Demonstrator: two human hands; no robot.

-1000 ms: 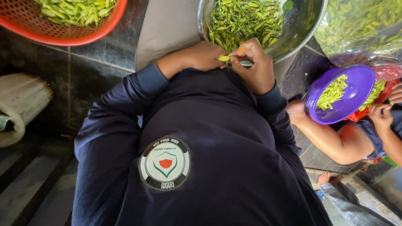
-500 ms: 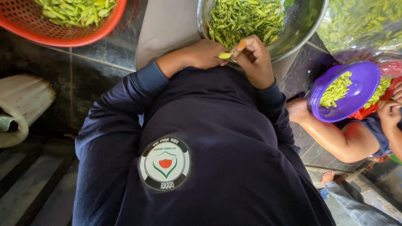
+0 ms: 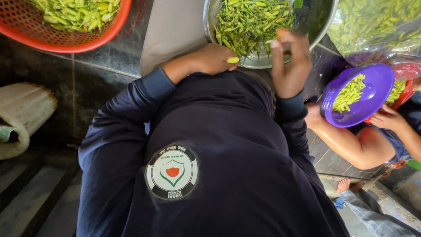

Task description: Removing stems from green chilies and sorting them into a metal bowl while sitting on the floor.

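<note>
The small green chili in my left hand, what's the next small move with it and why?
Probably bring the right hand back down to the green chili pinched at the left hand. The chili's tip pokes free from the fingers, while the right hand is raised over the steel bowl of green trimmings, away from it.

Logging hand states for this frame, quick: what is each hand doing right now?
Left hand: closed around a small yellow-green chilli.
Right hand: raised over the metal bowl, fingers loosely curled; whether it holds anything cannot be told.
</note>
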